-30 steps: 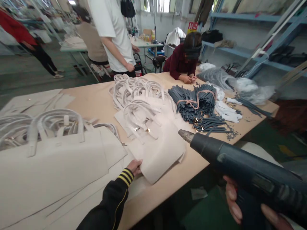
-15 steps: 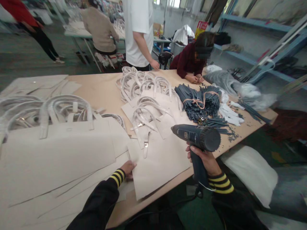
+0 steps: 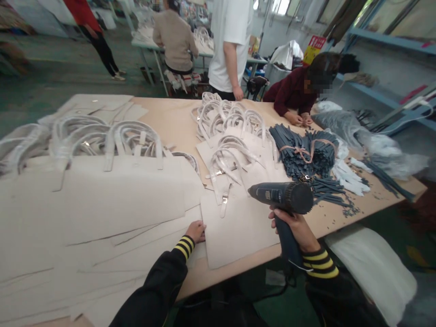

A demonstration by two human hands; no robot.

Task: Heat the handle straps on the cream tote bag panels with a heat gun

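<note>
In my right hand (image 3: 298,227) is a dark heat gun (image 3: 272,194), gripped by its handle, its tapered nozzle aimed left over the table. My left hand (image 3: 196,231) has its fingers closed at the left edge of a pale beige bag panel (image 3: 238,231). A strap tab with a metal buckle (image 3: 225,200) lies at that panel's top. Just behind it are more panels with looped, plastic-wrapped handles (image 3: 228,156). To the left of my left hand spreads a large stack of similar beige panels (image 3: 129,195) with handles.
Bundled dark strips (image 3: 303,152) lie right of the panels, near white gloves (image 3: 347,175) and scattered dark bits. A co-worker in a maroon top (image 3: 289,88) leans on the table's far edge. Another person in white (image 3: 228,50) stands behind. A white sack (image 3: 371,268) is below the right edge.
The whole view has swung left, so the table and people sit further right. Both hands keep their holds, and the heat gun's nozzle stays over the same panel.
</note>
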